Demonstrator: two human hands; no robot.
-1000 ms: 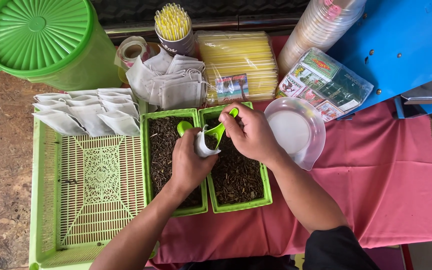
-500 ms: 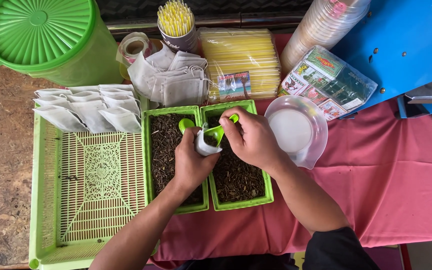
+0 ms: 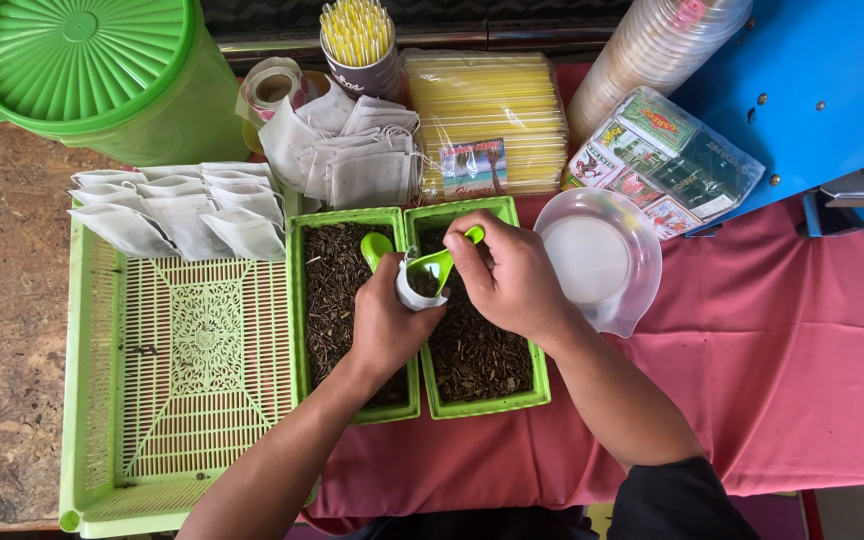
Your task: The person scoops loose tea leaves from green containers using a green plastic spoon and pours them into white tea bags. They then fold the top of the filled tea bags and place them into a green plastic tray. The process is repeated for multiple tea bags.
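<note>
Filter bag, white paper, being filled over tea trays

Small white paper filter bag (image 3: 414,290): likely very light, soft, easily crushed or torn; best held at its open rim. Located above the two green plastic trays of dark loose tea (image 3: 332,300). Left hand (image 3: 387,325) pinches it open. Right hand (image 3: 507,275) pinches a green plastic scoop (image 3: 432,265), tipped into the bag's mouth.

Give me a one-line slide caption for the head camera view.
Left hand holds a small white bag open while the right hand tips a green scoop into it above two green trays of dried leaves.
</note>
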